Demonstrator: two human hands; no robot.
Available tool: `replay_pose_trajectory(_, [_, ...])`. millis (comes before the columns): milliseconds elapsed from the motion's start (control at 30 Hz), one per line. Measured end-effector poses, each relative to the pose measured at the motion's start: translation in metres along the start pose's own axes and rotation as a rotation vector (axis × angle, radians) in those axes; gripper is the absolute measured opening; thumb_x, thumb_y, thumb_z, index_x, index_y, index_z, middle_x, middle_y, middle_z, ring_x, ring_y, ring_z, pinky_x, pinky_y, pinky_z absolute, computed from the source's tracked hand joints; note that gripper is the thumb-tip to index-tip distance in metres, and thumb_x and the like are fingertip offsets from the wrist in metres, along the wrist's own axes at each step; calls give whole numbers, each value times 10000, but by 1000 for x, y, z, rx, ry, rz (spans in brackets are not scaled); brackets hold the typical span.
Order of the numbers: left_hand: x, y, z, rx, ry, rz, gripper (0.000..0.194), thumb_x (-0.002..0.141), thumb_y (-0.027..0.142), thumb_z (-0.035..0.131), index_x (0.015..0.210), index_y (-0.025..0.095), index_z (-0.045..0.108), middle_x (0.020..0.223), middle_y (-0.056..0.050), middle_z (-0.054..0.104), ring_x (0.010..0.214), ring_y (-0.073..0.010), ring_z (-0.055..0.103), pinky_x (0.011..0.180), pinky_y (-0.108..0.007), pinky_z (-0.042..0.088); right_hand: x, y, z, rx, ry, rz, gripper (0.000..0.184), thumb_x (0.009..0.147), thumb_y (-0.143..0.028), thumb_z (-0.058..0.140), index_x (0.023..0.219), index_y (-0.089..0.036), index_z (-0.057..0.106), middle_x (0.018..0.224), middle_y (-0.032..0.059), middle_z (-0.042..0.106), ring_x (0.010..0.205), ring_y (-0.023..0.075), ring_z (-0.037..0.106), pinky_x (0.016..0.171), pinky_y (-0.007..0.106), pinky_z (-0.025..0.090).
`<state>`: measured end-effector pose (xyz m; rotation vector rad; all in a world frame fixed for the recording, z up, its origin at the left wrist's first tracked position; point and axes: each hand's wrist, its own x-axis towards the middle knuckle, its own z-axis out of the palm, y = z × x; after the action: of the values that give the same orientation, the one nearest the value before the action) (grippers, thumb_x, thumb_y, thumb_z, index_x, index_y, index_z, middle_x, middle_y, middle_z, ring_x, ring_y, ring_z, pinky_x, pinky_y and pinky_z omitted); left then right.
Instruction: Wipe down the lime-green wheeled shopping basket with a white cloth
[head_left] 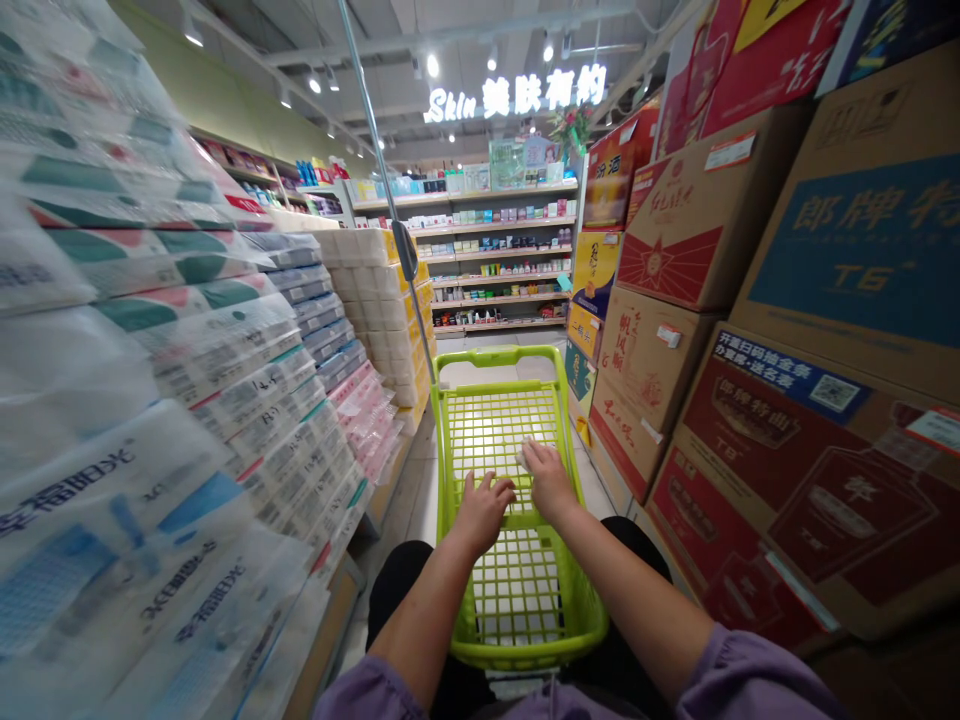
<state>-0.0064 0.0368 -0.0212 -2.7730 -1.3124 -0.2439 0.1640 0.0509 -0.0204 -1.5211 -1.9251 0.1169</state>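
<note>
A lime-green plastic shopping cart [444, 440] with a grid-pattern basket stands right in front of me, between my knees. Over its middle hovers my left hand [484, 510], fingers apart and slightly bent, with nothing visible in them. My right hand [547, 478] is closer to the right side of the basket, its fingers closed together. At those fingertips shows a small whitish bit [523, 458], too small to name. Through the grid only the pale floor is visible. Whether either hand touches the cart, I cannot tell.
Stacked packs of tissue paper [247, 340] line the left, with paper rolls [367, 300] beyond. Liquor cartons [667, 230] rise on the right. A thin metal pole [371, 120] stands by the cart's left side. Cosmetics shelves [495, 255] close off the narrow aisle ahead.
</note>
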Motion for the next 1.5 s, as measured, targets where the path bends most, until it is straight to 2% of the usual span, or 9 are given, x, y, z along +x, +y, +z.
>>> replay_pose_trajectory(133, [1,-3,5,28,-4,-8,396,841,51,451,1168,231,584,1302,-66,572,1300,-309,431,1090,-652,241,-3,-3,4,84,-150,-109,560,892,-179,474,1443,-232,392,1386,79,530,1295,224,445,1103,455,330])
replay_pose_trajectory(367, [0,-4,6,22,9,7,347,844,42,441,1077,235,611,1303,-41,572,1293,-307,436,1081,-661,249,-2,3,11,61,-122,-131,379,811,-56,524,1088,-240,706,1388,78,526,1262,244,476,1053,451,377])
replay_pose_trajectory(533, [0,-4,6,12,17,10,379,822,11,460,1085,240,607,1287,-35,581,1290,-299,435,1088,-656,235,1,5,5,-21,-10,39,500,783,10,459,1201,-184,653,1339,98,565,1190,252,497,1020,413,412])
replay_pose_trajectory(700, [1,-3,5,18,17,3,341,842,38,457,1074,232,614,1284,-55,578,1289,-299,432,1084,-653,242,-2,-2,1,13,-182,-185,492,761,5,480,1147,-223,681,1324,40,583,1152,222,505,1021,374,411])
replay_pose_trajectory(867, [0,-2,1,5,5,6,372,836,25,466,1101,243,610,1282,-53,578,1283,-291,437,1086,-648,236,-1,-4,-2,-107,-58,89,509,778,19,443,1190,-189,658,1355,85,551,1182,256,488,989,401,417])
replay_pose_trajectory(1033, [0,-2,3,7,10,9,335,836,35,463,1067,226,613,1270,-54,589,1270,-302,446,1077,-656,240,-1,-3,-1,-49,-193,-105,532,738,43,464,1177,-179,666,1334,58,575,1123,222,504,973,341,430])
replay_pose_trajectory(1200, [1,-3,6,2,32,12,350,823,26,481,1072,236,609,1271,-42,589,1272,-302,446,1072,-650,249,-1,-1,-2,-151,-64,54,499,775,23,449,1175,-183,664,1359,73,550,1155,270,480,947,402,436])
replay_pose_trajectory(1400, [1,-3,7,17,38,9,325,835,46,475,1064,228,617,1261,-57,589,1262,-294,449,1083,-643,240,-5,0,0,-22,-177,-172,551,715,31,474,1171,-210,668,1293,45,600,1096,216,516,984,351,435])
replay_pose_trajectory(1500, [0,-2,6,8,46,9,347,830,30,472,1076,230,615,1271,-49,587,1274,-298,441,1082,-643,245,-3,1,1,-59,-108,-74,598,728,44,445,1250,-195,614,1334,68,570,1149,224,498,1005,370,422])
